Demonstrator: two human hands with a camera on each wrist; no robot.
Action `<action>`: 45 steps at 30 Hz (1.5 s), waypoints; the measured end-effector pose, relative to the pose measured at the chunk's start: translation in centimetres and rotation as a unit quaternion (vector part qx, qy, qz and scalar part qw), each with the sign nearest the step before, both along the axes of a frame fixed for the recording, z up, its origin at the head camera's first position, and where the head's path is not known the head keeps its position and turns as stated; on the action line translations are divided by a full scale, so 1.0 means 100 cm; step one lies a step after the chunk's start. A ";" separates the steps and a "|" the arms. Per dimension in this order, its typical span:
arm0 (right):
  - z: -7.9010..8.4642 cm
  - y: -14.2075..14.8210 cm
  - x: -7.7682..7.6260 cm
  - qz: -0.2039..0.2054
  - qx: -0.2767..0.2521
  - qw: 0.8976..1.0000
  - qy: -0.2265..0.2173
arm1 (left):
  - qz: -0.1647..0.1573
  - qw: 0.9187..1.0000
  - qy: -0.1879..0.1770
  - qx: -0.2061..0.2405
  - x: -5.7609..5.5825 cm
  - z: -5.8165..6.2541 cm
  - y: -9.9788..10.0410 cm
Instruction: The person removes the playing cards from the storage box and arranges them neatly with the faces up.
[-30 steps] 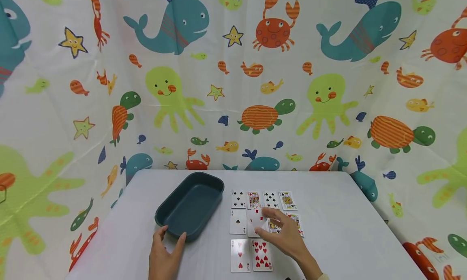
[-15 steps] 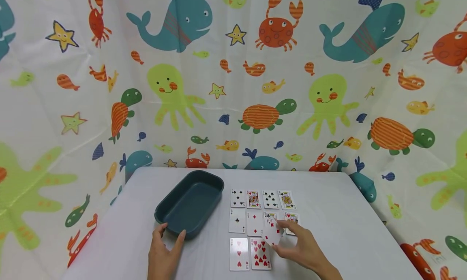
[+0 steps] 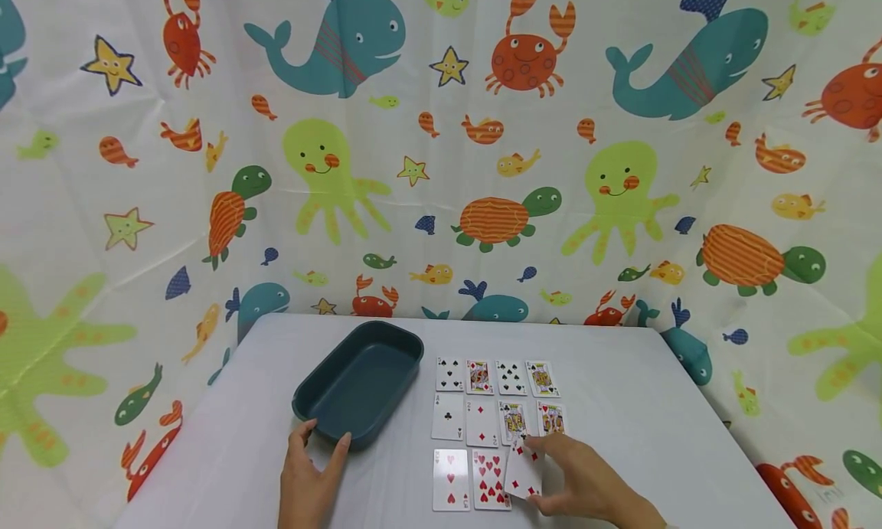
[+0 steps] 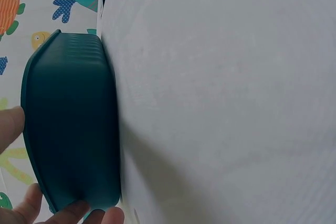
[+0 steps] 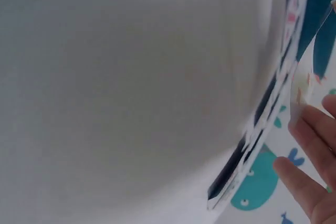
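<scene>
My right hand (image 3: 591, 479) pinches a playing card (image 3: 524, 471) with red diamonds, thumb at its lower edge and fingertips at its upper edge. The card is tilted, overlapping the right edge of the ten of hearts (image 3: 490, 475) in the head view. In the right wrist view, fingers (image 5: 315, 140) hold the card (image 5: 303, 85), which looks bent. My left hand (image 3: 311, 475) is at the near end of a dark teal rectangular tub (image 3: 396, 410), index finger and thumb spread and touching it. The left wrist view shows fingertips against the tub's side (image 4: 73, 119).
Face-up cards lie in rows right of the tub: spades and face cards at the back, the ace of clubs (image 3: 448, 417), two of diamonds (image 3: 481, 423) and face cards (image 3: 513, 420) in the middle, a hearts card (image 3: 451, 480) in front. A sea-animal curtain (image 3: 441, 169) hangs behind.
My right hand has carried the diamonds card from over the middle row toward me and right, beside the ten of hearts, uncovering the two of diamonds and a face card. The left hand stays put.
</scene>
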State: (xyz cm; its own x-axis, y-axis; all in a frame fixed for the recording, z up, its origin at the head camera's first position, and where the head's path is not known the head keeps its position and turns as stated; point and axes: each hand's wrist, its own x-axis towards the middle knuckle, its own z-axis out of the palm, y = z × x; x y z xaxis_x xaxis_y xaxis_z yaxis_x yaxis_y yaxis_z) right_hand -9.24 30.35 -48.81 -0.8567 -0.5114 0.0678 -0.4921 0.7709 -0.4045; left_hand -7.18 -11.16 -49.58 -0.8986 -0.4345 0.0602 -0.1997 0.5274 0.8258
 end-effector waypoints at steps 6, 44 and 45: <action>-0.004 -0.001 -0.002 0.034 0.058 0.998 -0.001 | 0.001 1.000 0.001 -0.002 0.001 0.000 0.000; -0.012 0.008 0.009 -0.029 -0.175 0.982 0.062 | -0.017 1.000 -0.006 0.007 -0.001 0.001 0.003; -0.012 0.007 0.008 -0.030 -0.201 0.976 0.076 | -0.015 1.000 -0.001 0.004 -0.001 0.002 0.003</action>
State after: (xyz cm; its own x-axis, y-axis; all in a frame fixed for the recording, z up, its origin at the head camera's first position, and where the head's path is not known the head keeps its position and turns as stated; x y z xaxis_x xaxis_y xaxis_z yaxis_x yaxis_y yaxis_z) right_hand -8.45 31.02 -50.03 -0.8491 -0.3659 0.3811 -0.5283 0.5945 -0.6062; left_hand -7.27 -10.87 -49.42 -0.9114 -0.4079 0.0546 -0.1863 0.5272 0.8291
